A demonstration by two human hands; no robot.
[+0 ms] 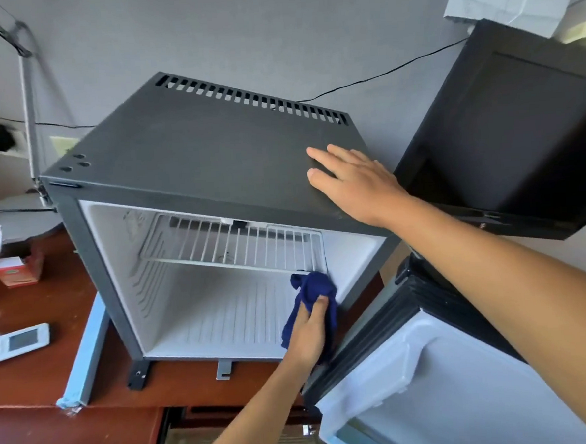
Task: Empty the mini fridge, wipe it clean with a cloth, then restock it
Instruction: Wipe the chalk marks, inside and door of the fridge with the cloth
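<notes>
The dark grey mini fridge [191, 149] stands on a wooden desk with its door [441, 377] swung open at the lower right. Its white interior holds nothing but a wire shelf [231, 242]. My left hand [308, 334] reaches in from below and grips a dark blue cloth [314, 287], holding it against the lower right inner wall, just under the shelf's right end. My right hand [354, 180] lies flat, fingers straight, on the right part of the fridge top.
On the wooden desk [36, 374] to the left lie a white remote control [16, 343], a red and white box [9, 265] and a light blue bar [87, 354]. A lamp base [17, 218] stands behind. A black box [505, 133] sits right of the fridge.
</notes>
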